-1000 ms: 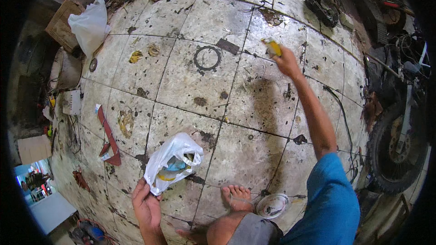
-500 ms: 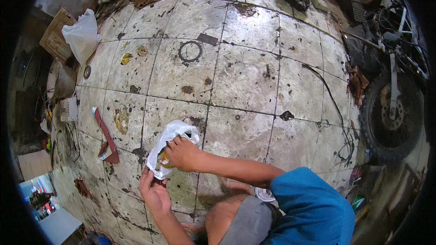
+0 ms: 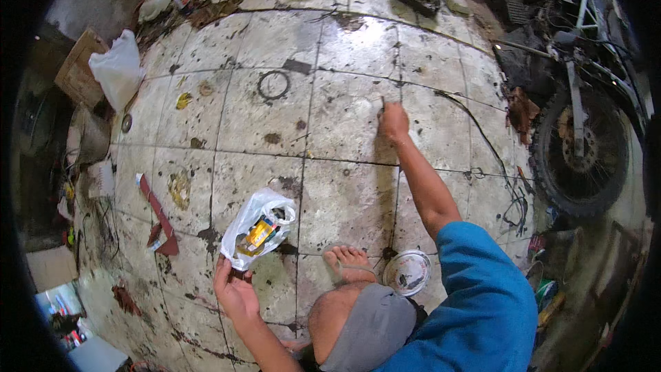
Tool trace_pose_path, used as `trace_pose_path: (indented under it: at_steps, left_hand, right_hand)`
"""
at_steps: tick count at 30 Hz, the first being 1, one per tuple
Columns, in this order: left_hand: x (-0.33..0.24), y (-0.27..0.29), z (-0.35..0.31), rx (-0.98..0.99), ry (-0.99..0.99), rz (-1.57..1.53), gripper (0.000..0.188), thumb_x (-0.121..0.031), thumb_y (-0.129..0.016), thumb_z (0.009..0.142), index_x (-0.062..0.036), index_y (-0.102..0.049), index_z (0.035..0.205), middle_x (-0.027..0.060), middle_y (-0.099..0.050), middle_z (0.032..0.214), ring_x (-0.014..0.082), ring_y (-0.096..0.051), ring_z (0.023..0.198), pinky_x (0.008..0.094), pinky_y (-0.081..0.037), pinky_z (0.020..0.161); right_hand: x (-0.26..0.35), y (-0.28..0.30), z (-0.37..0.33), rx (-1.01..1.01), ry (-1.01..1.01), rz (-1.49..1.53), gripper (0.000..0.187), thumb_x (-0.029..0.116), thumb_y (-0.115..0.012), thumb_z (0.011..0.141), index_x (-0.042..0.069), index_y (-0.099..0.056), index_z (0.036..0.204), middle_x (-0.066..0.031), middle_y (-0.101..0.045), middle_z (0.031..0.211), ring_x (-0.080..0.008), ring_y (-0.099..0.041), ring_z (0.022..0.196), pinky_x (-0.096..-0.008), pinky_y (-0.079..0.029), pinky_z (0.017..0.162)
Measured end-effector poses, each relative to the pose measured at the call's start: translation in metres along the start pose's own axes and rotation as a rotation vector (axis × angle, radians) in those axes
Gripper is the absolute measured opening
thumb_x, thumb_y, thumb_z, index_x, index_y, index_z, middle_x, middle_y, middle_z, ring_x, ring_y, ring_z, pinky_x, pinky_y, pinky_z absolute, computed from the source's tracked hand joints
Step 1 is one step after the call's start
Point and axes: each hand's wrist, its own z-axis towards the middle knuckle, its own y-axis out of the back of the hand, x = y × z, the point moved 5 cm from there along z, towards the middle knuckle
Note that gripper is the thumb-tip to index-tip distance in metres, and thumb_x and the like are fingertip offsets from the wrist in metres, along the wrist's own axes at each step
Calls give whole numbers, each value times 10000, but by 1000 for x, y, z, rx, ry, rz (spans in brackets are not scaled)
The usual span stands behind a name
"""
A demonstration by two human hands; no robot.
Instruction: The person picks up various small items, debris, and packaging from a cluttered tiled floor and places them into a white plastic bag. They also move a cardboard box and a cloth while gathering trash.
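Observation:
A white plastic bag (image 3: 237,231) rests on the stained tiles, its mouth gaping. Inside it lies a yellow and dark box (image 3: 260,233), with other items partly hidden. The fingers of my left hand (image 3: 237,291) pinch the bag's near-left edge. My right arm is stretched far forward, and my right hand (image 3: 394,122) is at floor level with its fingers closed. A small dark, narrow thing shows at the fingertips; its kind is hidden.
A black ring (image 3: 274,85) and dark flat piece (image 3: 297,66) lie ahead. A dark red strip (image 3: 160,213) is on the left, a round white lid-like container (image 3: 407,273) beside my foot. A black cable (image 3: 475,120) and motorcycle wheel (image 3: 580,145) are at right.
My right hand has left the bag and reached forward and right to the floor, uncovering the yellow box. My left hand still holds the bag's edge.

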Motion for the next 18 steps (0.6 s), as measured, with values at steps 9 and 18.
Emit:
trace_pose_path:
  at_steps: [9,18]
  left_hand:
    - [9,-13,-4,65,32,-27,321,-153,-595,938,-39,-583,1238,29,-660,1127,114,-603,930,260,-432,685]
    - [11,-18,-11,41,-3,-43,327,-130,-601,936,-21,-577,1244,37,-667,1086,112,-600,902,268,-440,685]
  right_hand:
    - [-40,19,-9,-138,-13,339,228,194,-664,881,10,-751,983,-166,-743,951,-324,-720,792,-437,-567,695]
    - [251,118,-249,465,781,1084,182,66,-705,830,45,-688,1010,-118,-687,979,-251,-674,881,-383,-549,781]
